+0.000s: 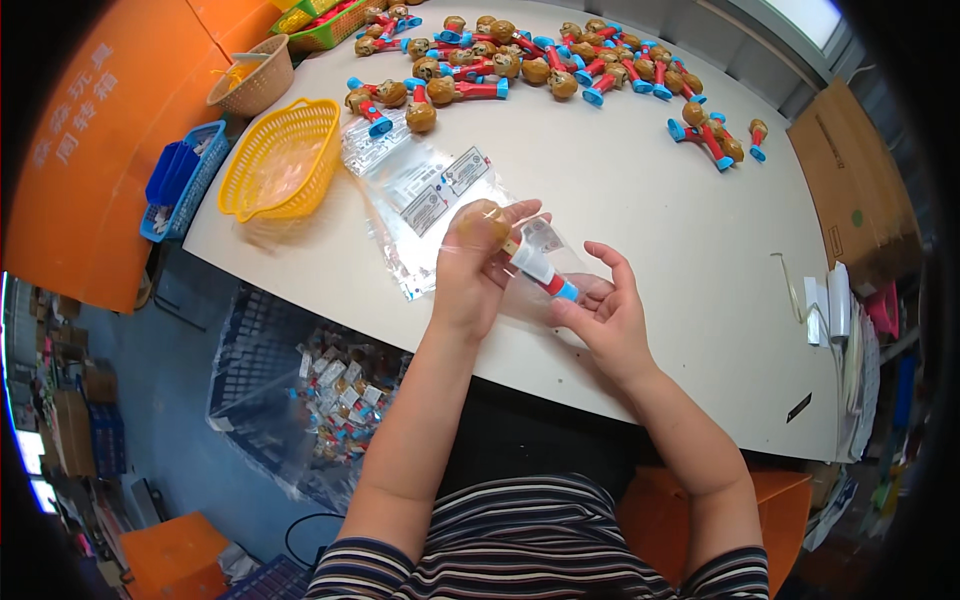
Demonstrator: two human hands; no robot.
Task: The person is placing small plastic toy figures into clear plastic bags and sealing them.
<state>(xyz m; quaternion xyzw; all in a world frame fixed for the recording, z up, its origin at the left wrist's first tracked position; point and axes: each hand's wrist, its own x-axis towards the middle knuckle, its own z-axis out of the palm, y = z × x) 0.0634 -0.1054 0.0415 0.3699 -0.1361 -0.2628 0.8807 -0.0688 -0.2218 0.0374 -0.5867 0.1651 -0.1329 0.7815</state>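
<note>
A toy (566, 289) with a round brown head, red stem and blue base lies tilted between my hands, with a white label on it and a clear plastic bag (523, 300) around it. My left hand (466, 283) is closed on its brown head end. Around the bag by the blue base, the thumb and some fingers of my right hand (612, 325) are closed, with the index finger raised. How far the toy sits inside the bag is hard to make out. Just beyond my left hand, flat printed clear bags (392, 203) lie overlapping on the white table (690, 255).
Many similar toys (500, 62) are heaped along the table's far side. To the left stand a yellow basket (232, 180), a blue basket (208, 165) and a tan basket (270, 85). Below, a blue crate (235, 375) contains bagged toys. A cardboard box (850, 180) borders the right.
</note>
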